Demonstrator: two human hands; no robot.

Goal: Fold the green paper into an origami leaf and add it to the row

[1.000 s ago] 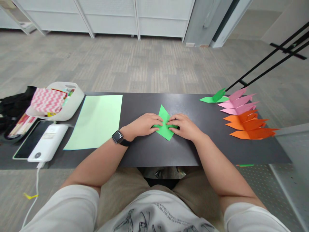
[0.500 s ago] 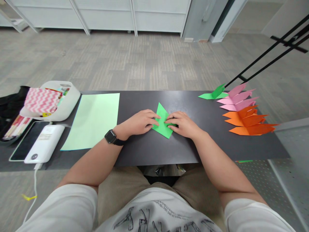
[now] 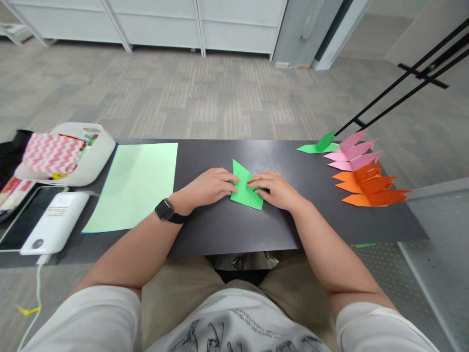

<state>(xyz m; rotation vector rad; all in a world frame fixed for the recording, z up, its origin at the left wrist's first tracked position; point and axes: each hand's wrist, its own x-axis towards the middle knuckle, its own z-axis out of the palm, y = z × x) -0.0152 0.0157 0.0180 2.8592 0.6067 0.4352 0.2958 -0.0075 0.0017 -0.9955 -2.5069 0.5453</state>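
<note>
A piece of green folded paper point(image 3: 247, 195) lies on the dark table in front of me, its pointed corner aimed away from me. My left hand point(image 3: 215, 187) grips its left edge, thumb and fingertips drawn together there. From the other side, my right hand point(image 3: 274, 187) has its bent fingers on the upper right part of the paper, with the thumb at the right edge. Both hands partly cover the sheet, so the creases under the fingers are hidden.
Light green paper sheets point(image 3: 137, 186) lie to the left, beside a white basket point(image 3: 104, 154), a phone point(image 3: 27, 215) and a white power bank point(image 3: 54, 222). Along the right stand folded paper pieces in green point(image 3: 318, 145), pink point(image 3: 353, 152) and orange point(image 3: 370, 188). The dark table point(image 3: 234, 234) is narrow.
The green paper has turned slightly counter-clockwise under my hands, its far point now further left. The whole view has shifted a little; both hands stay on the paper.
</note>
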